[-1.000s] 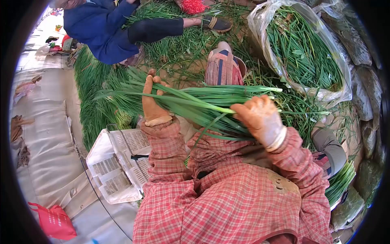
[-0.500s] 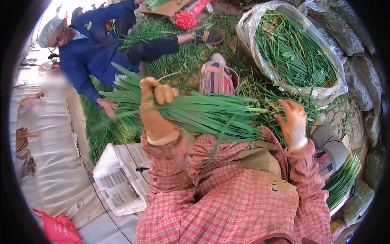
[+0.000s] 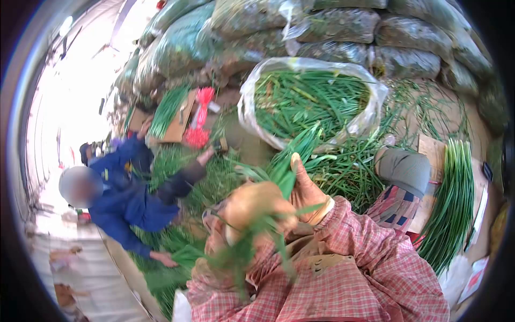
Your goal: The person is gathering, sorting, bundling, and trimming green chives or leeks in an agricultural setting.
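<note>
My right hand (image 3: 308,194), in a tan glove, is closed round a bunch of garlic chives (image 3: 294,161), thumb pointing up along the leaves. The bunch slants away from me, its far end in front of the clear plastic bag (image 3: 248,102). Close beside it on the left, my left hand (image 3: 260,206), also gloved, is smeared by motion. Its fingers look curled round some loose chive leaves (image 3: 236,260), which hang blurred below it over my lap. Part of the bunch between the hands is hidden.
Left of me a co-worker in blue (image 3: 126,196) reaches into chives on the ground. A neat chive bundle (image 3: 450,198) lies on cardboard at right, near my knee (image 3: 405,169). Stacked filled bags (image 3: 338,27) line the back. Pink ties (image 3: 198,137) lie near cardboard.
My view has swung up and left. The hands, apart before with the bunch lying across the left one, are now close together; the right hand has taken hold of the bunch, now pointing away.
</note>
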The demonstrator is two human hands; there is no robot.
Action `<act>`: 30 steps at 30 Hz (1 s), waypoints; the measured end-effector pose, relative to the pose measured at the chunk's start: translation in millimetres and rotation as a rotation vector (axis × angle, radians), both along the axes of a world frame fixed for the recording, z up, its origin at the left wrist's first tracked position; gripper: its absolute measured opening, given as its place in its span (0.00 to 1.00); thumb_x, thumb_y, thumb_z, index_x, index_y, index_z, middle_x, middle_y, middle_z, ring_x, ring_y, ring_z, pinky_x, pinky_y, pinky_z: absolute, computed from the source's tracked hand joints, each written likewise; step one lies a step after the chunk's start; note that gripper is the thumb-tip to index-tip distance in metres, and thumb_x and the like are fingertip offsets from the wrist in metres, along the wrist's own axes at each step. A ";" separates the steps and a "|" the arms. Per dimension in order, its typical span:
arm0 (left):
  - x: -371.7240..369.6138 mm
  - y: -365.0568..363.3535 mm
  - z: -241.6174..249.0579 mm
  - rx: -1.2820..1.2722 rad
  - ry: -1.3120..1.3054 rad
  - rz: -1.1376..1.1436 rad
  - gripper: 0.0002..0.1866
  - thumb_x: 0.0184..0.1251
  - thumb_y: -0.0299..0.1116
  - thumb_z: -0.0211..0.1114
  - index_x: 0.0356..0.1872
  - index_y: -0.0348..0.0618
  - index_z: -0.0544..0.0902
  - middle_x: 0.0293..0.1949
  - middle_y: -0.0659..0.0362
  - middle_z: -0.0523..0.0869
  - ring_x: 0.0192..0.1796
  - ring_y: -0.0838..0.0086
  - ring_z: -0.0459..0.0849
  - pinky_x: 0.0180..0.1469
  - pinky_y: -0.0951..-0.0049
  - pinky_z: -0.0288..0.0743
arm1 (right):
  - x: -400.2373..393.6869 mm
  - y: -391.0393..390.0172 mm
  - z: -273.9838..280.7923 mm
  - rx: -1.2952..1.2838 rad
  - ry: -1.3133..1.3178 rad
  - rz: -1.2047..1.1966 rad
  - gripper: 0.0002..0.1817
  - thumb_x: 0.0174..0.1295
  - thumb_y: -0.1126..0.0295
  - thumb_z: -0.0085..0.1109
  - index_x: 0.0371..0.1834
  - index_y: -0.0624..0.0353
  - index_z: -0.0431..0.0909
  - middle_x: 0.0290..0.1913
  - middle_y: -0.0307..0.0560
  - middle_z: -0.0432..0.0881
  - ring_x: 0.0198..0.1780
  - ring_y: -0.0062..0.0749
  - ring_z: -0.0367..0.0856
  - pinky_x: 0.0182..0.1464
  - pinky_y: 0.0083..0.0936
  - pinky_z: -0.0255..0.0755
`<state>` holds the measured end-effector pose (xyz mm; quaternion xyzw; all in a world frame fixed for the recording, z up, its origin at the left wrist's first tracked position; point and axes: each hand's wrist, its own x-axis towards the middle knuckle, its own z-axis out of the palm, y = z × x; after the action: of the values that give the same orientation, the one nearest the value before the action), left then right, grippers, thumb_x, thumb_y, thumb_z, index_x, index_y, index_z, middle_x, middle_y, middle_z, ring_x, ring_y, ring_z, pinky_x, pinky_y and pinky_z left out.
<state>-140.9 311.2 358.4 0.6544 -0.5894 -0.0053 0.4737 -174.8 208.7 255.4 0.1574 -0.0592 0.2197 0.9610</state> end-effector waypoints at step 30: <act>-54.6 177.2 -66.0 0.550 1.554 0.694 0.14 0.53 0.22 0.61 0.43 0.36 0.73 0.29 0.56 0.80 0.24 0.78 0.76 0.24 0.80 0.71 | -21.5 118.1 -75.6 -0.677 -0.230 -0.137 0.26 0.58 0.65 0.57 0.59 0.55 0.62 0.55 0.39 0.70 0.57 0.28 0.66 0.62 0.31 0.57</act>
<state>-195.6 488.4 292.4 0.6981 0.1510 -0.4447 0.5404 -196.3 326.9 179.8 -0.1998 -0.1014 0.1785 0.9581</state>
